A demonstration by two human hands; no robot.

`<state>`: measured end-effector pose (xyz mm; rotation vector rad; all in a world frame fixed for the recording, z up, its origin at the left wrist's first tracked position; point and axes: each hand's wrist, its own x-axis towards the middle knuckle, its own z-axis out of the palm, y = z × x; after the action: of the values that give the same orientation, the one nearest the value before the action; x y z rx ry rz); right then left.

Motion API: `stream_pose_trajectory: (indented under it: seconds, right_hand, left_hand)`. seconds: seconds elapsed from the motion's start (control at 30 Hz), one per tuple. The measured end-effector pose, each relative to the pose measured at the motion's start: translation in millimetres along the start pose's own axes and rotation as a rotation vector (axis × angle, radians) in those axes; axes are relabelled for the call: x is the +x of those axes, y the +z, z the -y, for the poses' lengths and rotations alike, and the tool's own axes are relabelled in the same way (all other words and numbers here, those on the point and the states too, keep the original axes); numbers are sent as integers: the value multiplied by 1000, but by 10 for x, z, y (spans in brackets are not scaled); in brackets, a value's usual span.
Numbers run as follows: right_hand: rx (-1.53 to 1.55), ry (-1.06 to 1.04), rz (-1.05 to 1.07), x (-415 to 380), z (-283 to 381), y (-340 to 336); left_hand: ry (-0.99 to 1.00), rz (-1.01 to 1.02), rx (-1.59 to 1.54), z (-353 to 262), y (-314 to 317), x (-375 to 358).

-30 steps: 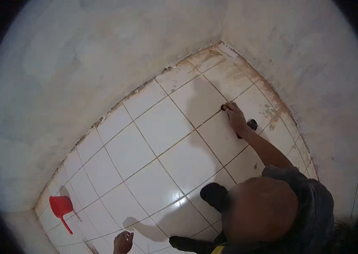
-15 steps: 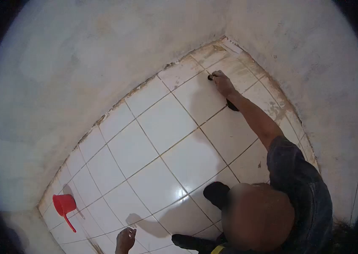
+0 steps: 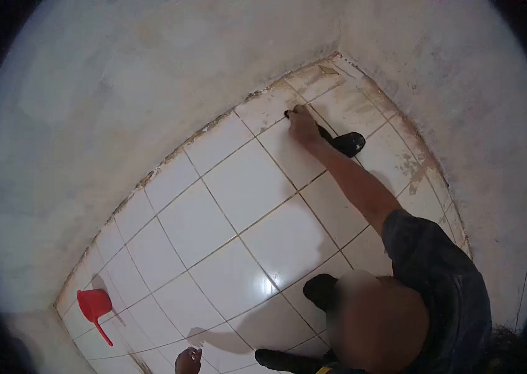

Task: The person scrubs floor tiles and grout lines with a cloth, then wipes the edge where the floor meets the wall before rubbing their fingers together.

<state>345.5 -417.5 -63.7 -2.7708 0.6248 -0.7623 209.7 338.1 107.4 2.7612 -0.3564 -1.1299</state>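
My right hand (image 3: 303,126) is closed on a long black tool (image 3: 349,144) at the tiled floor, near the far corner. One dark tip of it pokes out past my fingers, and its broad rounded end lies beyond my wrist. Its exact kind and underside cannot be made out. Low in the view, my left hand (image 3: 187,360) is partly cut off by the frame's edge. Its fingers are loosely bent and slightly apart, with nothing visible in them. White floor tiles (image 3: 217,206) with brown grout lie around both hands.
A red dipper (image 3: 94,304) with a long handle sits at the left. Pale stained walls (image 3: 120,93) meet at the far corner, with brown dirt along the floor's edges. Dark footwear (image 3: 285,360) and a blurred round shape (image 3: 382,324) are at lower right.
My right hand has moved left with the black tool, and more of the tool's rounded end shows now. My left hand has dropped slightly toward the bottom edge. The dipper has stayed put.
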Motion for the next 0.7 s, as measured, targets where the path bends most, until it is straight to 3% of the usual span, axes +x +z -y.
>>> stream_pose_trajectory:
  seconds: [0.13, 0.17, 0.27, 0.4, 0.43, 0.53, 0.57, 0.67, 0.7]
  right_hand:
    - [122, -151, -37, -169, 647, 107]
    - [0, -190, -1, -222, 728, 353]
    - [57, -294, -121, -277, 1038, 97]
    - [267, -183, 81, -211, 622, -94]
    - [210, -147, 126, -205, 392, -55]
    - [136, 64, 143, -64, -48, -283]
    - [85, 55, 121, -24, -207, -315]
    - [-26, 47, 113, 44, -459, -369]
    - [-39, 56, 144, 76, -476, -407]
  left_hand:
    - [-1, 22, 41, -129, -85, 83]
    - [15, 13, 37, -90, -60, 118]
    - [15, -6, 122, -106, -16, 241]
    - [176, -59, 102, -106, -40, 289]
    - [120, -26, 157, -251, -96, 273]
    - [475, -32, 494, 490, 185, 408]
    - [71, -18, 190, -110, -41, 206]
    - [413, -31, 439, 461, 131, 232]
    - [425, -41, 435, 479, 142, 221]
